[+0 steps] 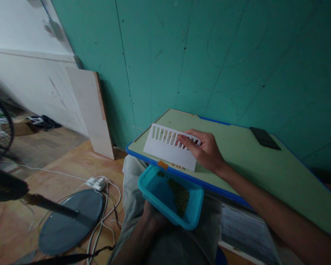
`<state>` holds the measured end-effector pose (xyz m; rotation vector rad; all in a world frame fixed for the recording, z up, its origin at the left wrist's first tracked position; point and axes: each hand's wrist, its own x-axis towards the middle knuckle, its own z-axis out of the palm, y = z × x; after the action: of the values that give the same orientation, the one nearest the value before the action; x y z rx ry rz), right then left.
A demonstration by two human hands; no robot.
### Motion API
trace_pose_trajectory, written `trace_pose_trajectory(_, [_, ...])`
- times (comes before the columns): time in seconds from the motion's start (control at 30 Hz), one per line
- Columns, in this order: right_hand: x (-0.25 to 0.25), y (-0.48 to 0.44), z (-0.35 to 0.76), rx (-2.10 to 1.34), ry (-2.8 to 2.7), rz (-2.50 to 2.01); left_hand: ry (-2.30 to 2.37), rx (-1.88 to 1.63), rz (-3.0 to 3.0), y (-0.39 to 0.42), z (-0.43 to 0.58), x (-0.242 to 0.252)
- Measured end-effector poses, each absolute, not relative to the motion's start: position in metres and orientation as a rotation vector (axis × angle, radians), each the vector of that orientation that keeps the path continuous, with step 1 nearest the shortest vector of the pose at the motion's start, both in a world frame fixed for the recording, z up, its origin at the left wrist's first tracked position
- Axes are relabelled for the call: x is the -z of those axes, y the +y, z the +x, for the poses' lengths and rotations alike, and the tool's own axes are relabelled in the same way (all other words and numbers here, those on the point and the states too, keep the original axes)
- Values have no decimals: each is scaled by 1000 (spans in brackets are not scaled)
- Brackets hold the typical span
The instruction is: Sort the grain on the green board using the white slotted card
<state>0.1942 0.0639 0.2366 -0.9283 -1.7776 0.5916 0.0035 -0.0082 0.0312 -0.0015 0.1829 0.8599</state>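
My right hand [205, 149] rests on a white slotted plastic card [168, 149] that lies on the green table [251, 162] near its front left corner; the fingers press flat on the slotted edge. Small yellowish beans show through the slots, and a few lie by the card's lower edge [178, 167]. My left hand [151, 217] grips from below a blue plastic tub [157, 187], held on my lap just under the table edge. A heap of small greenish beans [179, 197] sits inside the tub.
A black phone [264, 138] lies at the table's far side by the teal wall. On the floor to the left stand a fan with a round base [68, 221], white cables and a plug [96, 182]. A wooden board [95, 110] leans on the wall.
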Motion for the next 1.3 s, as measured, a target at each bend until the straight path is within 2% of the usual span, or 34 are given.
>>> trace_pose_trajectory(0.33, [-237, 62, 193, -660, -1783, -914, 174, -864, -21, -7, 6, -31])
trace_pose_trajectory(1.3, [-228, 72, 199, -459, -1691, -997, 113, -861, 69, -8, 5, -33])
